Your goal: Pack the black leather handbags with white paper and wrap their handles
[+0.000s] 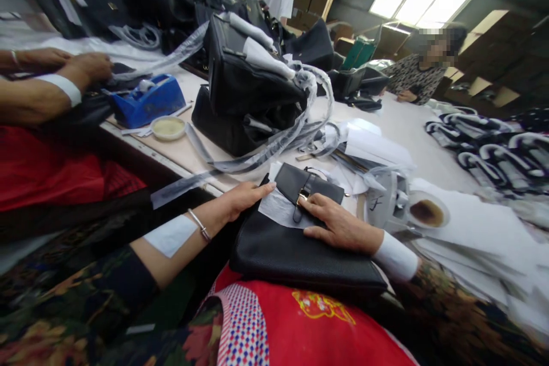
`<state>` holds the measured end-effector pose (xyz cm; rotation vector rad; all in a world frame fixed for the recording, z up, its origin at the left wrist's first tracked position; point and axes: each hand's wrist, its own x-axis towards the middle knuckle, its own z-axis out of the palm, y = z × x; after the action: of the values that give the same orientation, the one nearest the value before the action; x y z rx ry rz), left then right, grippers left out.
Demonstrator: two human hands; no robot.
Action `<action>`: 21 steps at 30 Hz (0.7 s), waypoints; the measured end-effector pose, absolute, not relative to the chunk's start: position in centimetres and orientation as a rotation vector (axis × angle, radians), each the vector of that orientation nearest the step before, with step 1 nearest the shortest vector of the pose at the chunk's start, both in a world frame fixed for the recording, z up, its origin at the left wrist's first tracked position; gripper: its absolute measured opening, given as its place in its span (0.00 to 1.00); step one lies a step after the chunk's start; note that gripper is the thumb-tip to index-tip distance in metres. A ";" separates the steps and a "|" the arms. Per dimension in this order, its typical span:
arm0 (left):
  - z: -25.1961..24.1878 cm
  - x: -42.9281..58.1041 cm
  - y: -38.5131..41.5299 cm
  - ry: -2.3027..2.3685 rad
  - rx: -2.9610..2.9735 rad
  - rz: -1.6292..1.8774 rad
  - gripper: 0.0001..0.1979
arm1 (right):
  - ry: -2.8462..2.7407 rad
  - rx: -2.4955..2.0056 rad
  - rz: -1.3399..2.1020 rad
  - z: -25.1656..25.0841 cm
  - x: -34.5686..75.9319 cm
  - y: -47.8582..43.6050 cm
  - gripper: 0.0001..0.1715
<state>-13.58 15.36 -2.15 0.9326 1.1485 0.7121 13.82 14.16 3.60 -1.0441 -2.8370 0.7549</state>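
A black bag (300, 257) lies flat at the table edge, against the red apron. Its flap (291, 180) has a gold buckle, and a thin white sheet (278, 211) sits under the flap. My left hand (246, 197) touches the sheet and the flap's left side, fingers stretched forward. My right hand (341, 226) rests on the bag, its fingertips at the buckle and its thumb on the black surface below. Whether the left fingertips pinch the sheet is too small to tell.
Wrapped black bags (253, 80) stand behind. A blue tape dispenser (148, 100) and a round dish (168, 127) are at left, near another person's hands. A grey dispenser (388, 200), a bowl (426, 211) and paper sheets lie at right. Two people are farther back.
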 end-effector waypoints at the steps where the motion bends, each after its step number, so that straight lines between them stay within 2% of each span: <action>1: -2.1 -13.3 15.8 1.095 0.847 0.623 0.31 | -2.822 -1.018 0.757 3.6 14.0 14.0 0.40; 6: -1.9 -11.8 17.5 1.016 0.653 0.390 0.30 | -2.827 -0.939 0.708 3.4 14.7 13.2 0.36; 10: -1.6 -10.5 17.1 1.060 0.698 0.515 0.26 | -2.694 -0.909 0.774 3.3 15.7 12.4 0.32; 14: 0.8 -9.3 16.4 1.035 0.814 0.679 0.29 | -2.258 -0.898 0.925 3.8 18.1 11.3 0.24; 18: 6.2 -8.6 17.1 1.129 0.969 0.839 0.28 | -1.814 -1.076 0.608 4.1 21.7 9.3 0.17; 21: 11.3 -7.9 19.1 1.178 1.122 0.939 0.28 | -1.616 -1.226 0.308 2.3 24.4 7.6 0.13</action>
<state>-7.89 19.07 11.32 1.1223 1.1782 0.9394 24.39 7.59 2.26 -1.2256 -1.6163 0.3077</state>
